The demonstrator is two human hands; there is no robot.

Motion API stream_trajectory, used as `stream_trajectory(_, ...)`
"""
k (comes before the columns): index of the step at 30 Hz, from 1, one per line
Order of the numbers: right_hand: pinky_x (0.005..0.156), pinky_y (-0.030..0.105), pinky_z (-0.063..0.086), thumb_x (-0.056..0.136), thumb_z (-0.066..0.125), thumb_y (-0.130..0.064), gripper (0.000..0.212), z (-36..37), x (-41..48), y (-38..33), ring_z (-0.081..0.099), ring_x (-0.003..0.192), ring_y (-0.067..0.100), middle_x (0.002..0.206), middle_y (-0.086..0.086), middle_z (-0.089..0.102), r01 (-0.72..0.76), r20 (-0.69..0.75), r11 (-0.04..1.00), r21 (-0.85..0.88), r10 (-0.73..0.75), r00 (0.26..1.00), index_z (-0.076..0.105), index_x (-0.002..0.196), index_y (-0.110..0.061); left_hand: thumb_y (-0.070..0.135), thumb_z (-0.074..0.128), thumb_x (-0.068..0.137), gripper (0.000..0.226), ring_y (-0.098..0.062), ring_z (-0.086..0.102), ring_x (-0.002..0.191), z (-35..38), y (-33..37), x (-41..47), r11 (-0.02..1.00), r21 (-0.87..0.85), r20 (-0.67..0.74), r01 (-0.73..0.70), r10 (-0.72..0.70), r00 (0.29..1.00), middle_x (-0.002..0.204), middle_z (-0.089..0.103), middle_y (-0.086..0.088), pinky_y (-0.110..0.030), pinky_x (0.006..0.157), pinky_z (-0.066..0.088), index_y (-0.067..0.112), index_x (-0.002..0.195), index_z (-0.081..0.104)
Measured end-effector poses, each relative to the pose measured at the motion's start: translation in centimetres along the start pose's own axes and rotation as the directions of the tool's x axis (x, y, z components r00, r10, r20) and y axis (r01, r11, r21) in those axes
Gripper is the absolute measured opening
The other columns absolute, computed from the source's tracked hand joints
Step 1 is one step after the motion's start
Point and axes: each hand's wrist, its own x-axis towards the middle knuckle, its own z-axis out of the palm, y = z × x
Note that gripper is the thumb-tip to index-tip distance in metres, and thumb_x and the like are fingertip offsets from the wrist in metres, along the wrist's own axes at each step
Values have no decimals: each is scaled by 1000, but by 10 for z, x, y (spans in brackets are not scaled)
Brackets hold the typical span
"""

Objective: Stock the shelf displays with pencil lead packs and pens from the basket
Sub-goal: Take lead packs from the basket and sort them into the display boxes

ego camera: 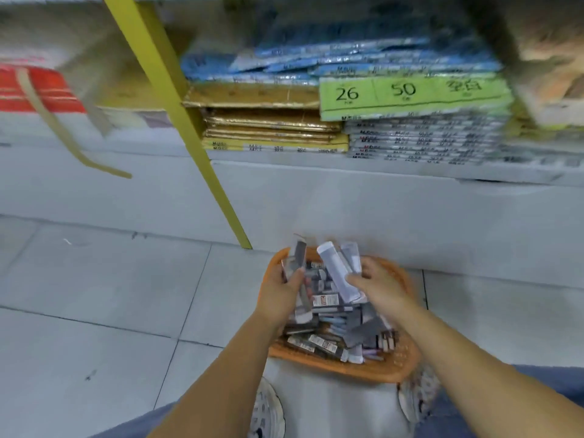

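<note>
Orange basket (pixel 363 371) sits on the tiled floor (pixel 94 295), touching the white base of the shelf (pixel 347 178), between my 2 shoes. Contents: a loose heap of pencil lead packs (pixel 328 333), lying crosswise on one another; some slim items near the front rim may be pens, too blurred to confirm.

Left hand (pixel 281 292): fingers curled round a few grey packs (pixel 298 257), held upright over the basket's left side.

Right hand (pixel 379 286): thumb and fingers clamped on a bundle of pale packs (pixel 335 267), tilted over the basket's far end.

Shelf holds flat stacks: gold paper packs (pixel 271 121), blue packs (pixel 316 61), and a green-labelled pack (pixel 410 93) reading 26 and 50.
</note>
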Motion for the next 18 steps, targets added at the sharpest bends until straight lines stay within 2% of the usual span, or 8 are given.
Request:
stream_trajectory(1,70,30,50,86,65,-38,29,-7,-5,-19,65,86,7,96,-17,69,50,-25,999,11,-49,998,59,115,-35,25,54,103,14,-22,65,67,4,19,-5,999,-39,22,-20,21,1000,84,62,-13,-44,75,62,12,107,53)
stream_trajectory(3,69,31,54,90,66,-29,25,-18,-20,-57,70,83,12,90,-14,73,142,-12,969,202,-143,990,59,114,-31,36,53,102,25,-15,54,56,9,59,-17,995,-76,80,-62,68,994,69,55,-6,-37,62,54,12,99,50)
stream_trajectory(6,73,33,56,92,65,-19,24,-32,-53,-114,72,84,9,93,-12,74,326,-38,896,301,-330,943,59,110,-34,50,65,93,31,-12,56,58,12,118,-44,973,-137,205,-186,212,956,65,61,2,-28,60,48,21,81,67)
stream_trajectory(8,77,28,53,92,66,-19,28,-43,-74,-148,72,91,10,102,-7,74,421,-35,849,321,-433,900,57,114,-33,44,76,85,24,-21,71,77,14,152,-64,949,-216,244,-231,282,928,86,77,-6,-37,74,57,20,91,79)
stream_trajectory(10,75,24,54,90,67,-13,30,-56,-92,-179,72,93,14,103,-2,75,481,-26,811,334,-502,865,56,115,-26,36,79,76,35,-31,74,96,14,180,-80,921,-302,240,-247,325,915,106,77,-15,-45,86,59,16,105,78)
stream_trajectory(12,73,25,57,88,68,-8,26,-70,-106,-207,72,92,17,102,2,75,519,-28,790,327,-541,841,60,111,-18,31,78,75,39,-34,73,99,12,206,-91,889,-373,248,-265,370,895,111,75,-18,-49,81,61,14,110,76)
stream_trajectory(15,75,36,60,91,65,-11,11,-95,-121,-245,71,91,22,99,5,74,575,-70,771,275,-580,811,68,101,-15,26,76,76,45,-33,73,101,7,244,-104,854,-402,247,-329,447,860,114,75,-15,-48,76,62,15,119,70)
stream_trajectory(18,69,16,51,93,63,-21,13,-121,-129,-277,69,85,0,91,-16,74,675,-97,731,103,-668,738,68,97,-32,27,77,75,48,-28,72,107,5,277,-113,826,-393,235,-404,515,824,116,75,-9,-45,86,60,21,121,68)
